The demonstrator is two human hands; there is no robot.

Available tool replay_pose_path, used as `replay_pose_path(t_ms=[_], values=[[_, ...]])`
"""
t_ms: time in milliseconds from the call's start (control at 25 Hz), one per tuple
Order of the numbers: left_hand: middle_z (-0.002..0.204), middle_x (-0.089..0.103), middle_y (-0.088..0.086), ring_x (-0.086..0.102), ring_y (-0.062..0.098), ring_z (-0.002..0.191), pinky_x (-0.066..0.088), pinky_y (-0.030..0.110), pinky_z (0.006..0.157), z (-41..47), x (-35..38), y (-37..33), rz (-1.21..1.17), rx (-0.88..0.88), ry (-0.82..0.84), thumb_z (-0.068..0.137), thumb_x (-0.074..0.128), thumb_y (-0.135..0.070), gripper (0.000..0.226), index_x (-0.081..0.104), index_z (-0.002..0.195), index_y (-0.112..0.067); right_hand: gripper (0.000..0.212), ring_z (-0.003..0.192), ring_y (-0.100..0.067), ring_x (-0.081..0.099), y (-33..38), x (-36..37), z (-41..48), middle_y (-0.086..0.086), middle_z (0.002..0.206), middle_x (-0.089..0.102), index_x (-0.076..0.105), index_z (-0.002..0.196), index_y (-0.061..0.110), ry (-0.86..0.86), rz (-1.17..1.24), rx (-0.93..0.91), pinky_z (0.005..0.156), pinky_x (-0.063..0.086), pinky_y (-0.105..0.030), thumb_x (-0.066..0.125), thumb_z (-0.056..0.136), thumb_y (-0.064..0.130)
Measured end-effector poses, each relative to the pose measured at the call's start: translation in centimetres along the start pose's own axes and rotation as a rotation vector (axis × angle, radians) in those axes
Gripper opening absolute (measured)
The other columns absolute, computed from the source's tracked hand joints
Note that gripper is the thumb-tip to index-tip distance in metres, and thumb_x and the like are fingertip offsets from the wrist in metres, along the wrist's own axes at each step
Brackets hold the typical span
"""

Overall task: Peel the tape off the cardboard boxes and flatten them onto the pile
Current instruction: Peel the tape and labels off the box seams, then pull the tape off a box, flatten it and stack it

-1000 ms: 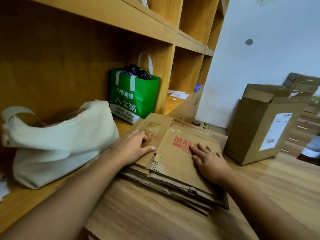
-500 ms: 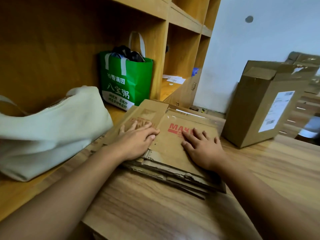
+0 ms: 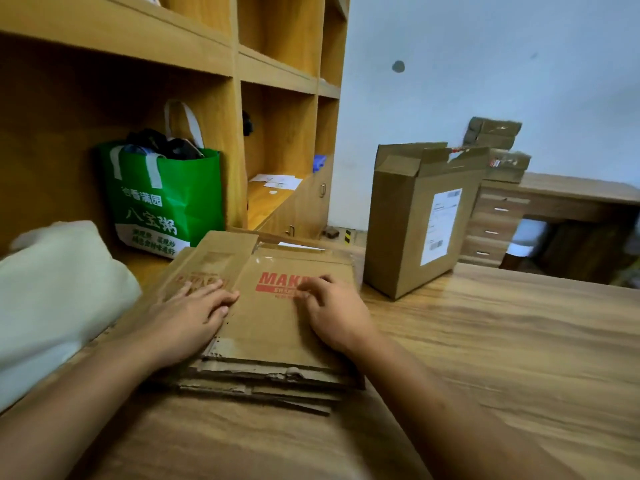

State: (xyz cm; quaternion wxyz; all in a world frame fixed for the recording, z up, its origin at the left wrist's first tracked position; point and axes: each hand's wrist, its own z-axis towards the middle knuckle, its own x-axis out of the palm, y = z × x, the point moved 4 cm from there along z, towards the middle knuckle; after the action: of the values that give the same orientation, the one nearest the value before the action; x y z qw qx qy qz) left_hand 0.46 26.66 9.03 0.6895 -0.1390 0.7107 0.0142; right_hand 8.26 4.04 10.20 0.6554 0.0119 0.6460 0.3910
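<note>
One head-worn view looks forward and down, close over the pile [image 3: 273, 327] on the table [image 3: 502, 341]

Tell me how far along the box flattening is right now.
Done: several flattened boxes lie stacked in the pile. In hand: the left hand and right hand press flat on the top sheet with red print. Left: the upright box with the shipping label stands beside the pile, top flaps open, not yet flattened.

Printed in red on the top flat box [image 3: 277, 327]: "MAK", the rest hidden under the right hand [image 3: 337, 317]. In white on the green bag [image 3: 197, 188]: "谷香满园" and "八宝粥". On the upright box [image 3: 394, 220], a white label [image 3: 441, 225] with barcodes, too small to read.
</note>
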Motion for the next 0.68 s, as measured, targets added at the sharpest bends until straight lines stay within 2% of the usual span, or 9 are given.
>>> replay_pose_path(t_ms=[40, 120, 280, 440, 520, 680], values=[[0.165, 0.013, -0.02, 0.014, 0.021, 0.155, 0.017, 0.05, 0.124, 0.0, -0.5, -0.3, 0.015, 0.012, -0.015, 0.105, 0.028, -0.053, 0.043, 0.03, 0.148, -0.054, 0.033, 0.127, -0.011, 0.05, 0.1, -1.1, -0.7, 0.011, 0.137, 0.053, 0.059, 0.133, 0.036, -0.055, 0.057, -0.014, 0.113, 0.041, -0.041, 0.046, 0.103, 0.037], [0.163, 0.024, -0.021, 0.026, 0.012, 0.15, 0.025, 0.044, 0.123, -0.2, -1.9, -1.1, 0.035, 0.043, -0.091, 0.105, 0.036, -0.048, 0.041, 0.038, 0.145, -0.052, 0.032, 0.12, -0.007, 0.052, 0.0, -4.1, -2.1, 0.013, 0.131, 0.055, 0.061, 0.13, 0.034, -0.195, 0.067, -0.054, 0.101, 0.049, -0.032, 0.051, 0.1, 0.028], [0.146, 0.049, -0.024, 0.047, 0.004, 0.133, 0.04, 0.037, 0.113, -1.3, -5.5, -4.1, -0.015, 0.107, -0.306, 0.101, 0.05, -0.038, 0.031, 0.056, 0.129, -0.049, 0.039, 0.111, -0.013, 0.058, -2.4, -12.7, -2.3, 0.005, 0.126, 0.055, 0.061, 0.131, 0.025, -0.477, 0.111, -0.027, 0.097, 0.052, -0.037, 0.053, 0.094, 0.014], [0.133, 0.057, -0.028, 0.053, 0.001, 0.122, 0.047, 0.033, 0.1, -3.1, -8.1, -6.6, -0.019, 0.139, -0.375, 0.098, 0.047, -0.052, 0.027, 0.058, 0.123, -0.053, 0.049, 0.09, -0.016, 0.065, -5.0, -19.8, -0.9, 0.0, 0.138, 0.047, 0.052, 0.139, 0.022, -0.639, 0.079, 0.026, 0.087, 0.056, -0.045, 0.055, 0.091, 0.012], [0.134, 0.056, -0.03, 0.053, 0.002, 0.123, 0.046, 0.032, 0.097, -4.0, -8.6, -7.9, -0.045, 0.159, -0.389, 0.098, 0.046, -0.055, 0.029, 0.057, 0.125, -0.053, 0.054, 0.086, -0.019, 0.067, -5.3, -22.5, 0.2, 0.002, 0.143, 0.042, 0.048, 0.142, 0.023, -0.678, -0.031, 0.017, 0.082, 0.057, -0.045, 0.057, 0.089, 0.014], [0.131, 0.051, -0.035, 0.047, -0.006, 0.121, 0.043, 0.025, 0.098, -5.5, -7.8, -10.5, -0.16, 0.227, -0.35, 0.098, 0.047, -0.055, 0.028, 0.056, 0.125, -0.055, 0.067, 0.106, -0.023, 0.065, -4.7, -25.4, 3.2, 0.004, 0.158, 0.03, 0.034, 0.152, 0.026, -0.575, -0.301, -0.017, 0.074, 0.053, -0.034, 0.061, 0.09, 0.025]])
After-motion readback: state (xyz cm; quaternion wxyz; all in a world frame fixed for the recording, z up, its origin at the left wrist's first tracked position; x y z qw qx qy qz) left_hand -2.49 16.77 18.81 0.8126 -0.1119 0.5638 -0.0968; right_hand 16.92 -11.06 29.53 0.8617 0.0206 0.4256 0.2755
